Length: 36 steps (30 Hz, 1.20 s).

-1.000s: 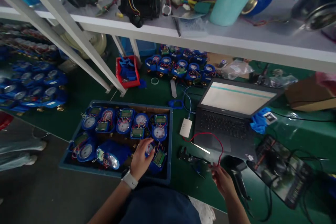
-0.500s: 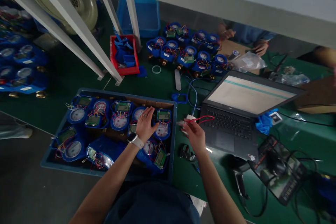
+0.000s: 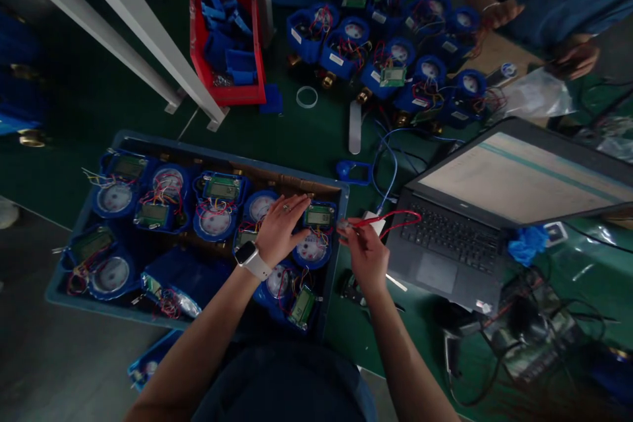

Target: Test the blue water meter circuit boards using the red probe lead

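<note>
My left hand (image 3: 283, 231) is open, its fingers stretched over a blue water meter (image 3: 311, 247) with a small display at the tray's right end. A blue-grey tray (image 3: 247, 165) holds several such meters with round dials, green circuit boards and loose coloured wires. My right hand (image 3: 366, 257) pinches a small connector (image 3: 343, 227) just past the tray's right rim. A red cable (image 3: 400, 214) loops from it toward a white box (image 3: 374, 223) beside the laptop (image 3: 445, 237). The connector's exact shape is blurred.
More blue meters (image 3: 395, 59) stand at the back, next to a red bin (image 3: 227, 92) of blue parts. Metal shelf legs (image 3: 163, 39) rise at the left. Another person's hands (image 3: 578, 59) are at the back right. A handheld scanner (image 3: 452, 343) lies at the right front.
The view has moved closer and tilted down, so the shelf edge is gone from the top. My left hand stays over the right-end meter; my right hand still holds the connector near the tray rim.
</note>
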{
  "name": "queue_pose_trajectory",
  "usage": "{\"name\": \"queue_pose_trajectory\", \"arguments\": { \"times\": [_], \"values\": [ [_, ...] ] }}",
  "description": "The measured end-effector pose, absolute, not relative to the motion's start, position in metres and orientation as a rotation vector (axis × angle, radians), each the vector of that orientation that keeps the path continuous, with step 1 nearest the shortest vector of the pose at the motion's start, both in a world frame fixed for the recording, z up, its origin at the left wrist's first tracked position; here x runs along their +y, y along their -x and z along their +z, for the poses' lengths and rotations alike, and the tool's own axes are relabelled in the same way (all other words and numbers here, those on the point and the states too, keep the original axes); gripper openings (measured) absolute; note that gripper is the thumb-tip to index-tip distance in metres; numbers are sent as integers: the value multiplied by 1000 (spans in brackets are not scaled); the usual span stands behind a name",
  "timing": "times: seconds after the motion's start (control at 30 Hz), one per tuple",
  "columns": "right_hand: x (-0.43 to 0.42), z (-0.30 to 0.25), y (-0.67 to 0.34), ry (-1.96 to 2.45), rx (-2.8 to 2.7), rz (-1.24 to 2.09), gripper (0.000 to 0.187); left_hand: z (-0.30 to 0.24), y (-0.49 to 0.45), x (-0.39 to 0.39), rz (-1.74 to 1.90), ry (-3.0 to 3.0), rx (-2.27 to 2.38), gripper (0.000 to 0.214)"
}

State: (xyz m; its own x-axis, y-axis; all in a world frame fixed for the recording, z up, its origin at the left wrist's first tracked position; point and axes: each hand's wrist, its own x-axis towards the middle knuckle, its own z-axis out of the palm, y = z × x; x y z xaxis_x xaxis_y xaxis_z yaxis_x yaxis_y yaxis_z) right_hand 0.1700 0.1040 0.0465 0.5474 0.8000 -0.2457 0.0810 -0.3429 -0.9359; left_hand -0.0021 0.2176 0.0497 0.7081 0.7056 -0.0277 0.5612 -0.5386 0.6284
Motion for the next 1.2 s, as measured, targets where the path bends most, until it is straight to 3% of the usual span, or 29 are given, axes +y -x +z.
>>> {"name": "queue_pose_trajectory", "arguments": {
  "times": [1.2],
  "values": [
    [111,60,-168,1992,-898,774,23,56,-8,216,297,-2273,1007,60]
  ]
}}
